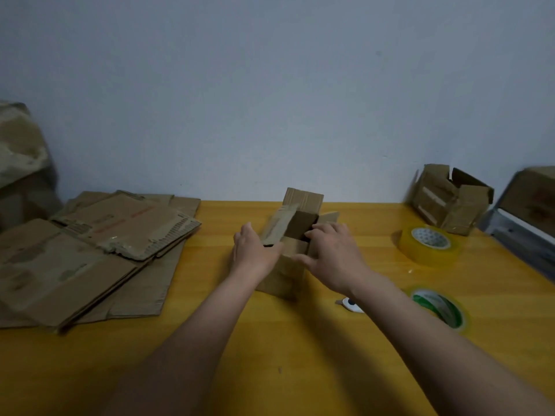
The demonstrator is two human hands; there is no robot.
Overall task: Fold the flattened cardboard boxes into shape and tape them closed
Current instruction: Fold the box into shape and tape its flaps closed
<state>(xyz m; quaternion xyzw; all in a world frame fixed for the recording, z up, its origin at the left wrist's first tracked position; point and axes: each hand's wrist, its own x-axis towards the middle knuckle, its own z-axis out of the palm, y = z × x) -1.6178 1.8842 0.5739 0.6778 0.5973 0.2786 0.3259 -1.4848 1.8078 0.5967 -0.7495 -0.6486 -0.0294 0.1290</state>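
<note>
Makeshift packing station: flattened cartons (90,250), tape rolls (428,246), bare wall (270,85).

A yellow wooden table (300,370) stands against a plain pale blue-grey wall (270,100), its grain running across the frame. At the far left edge a crumpled, brownish sack-like bundle (21,157) rises beside the table, too blurred to identify further. On the right edge a dark grey case with a light rim (522,223) sits partly out of view, and a small white object with a dark spot (353,304) lies on the table near the front.
</note>
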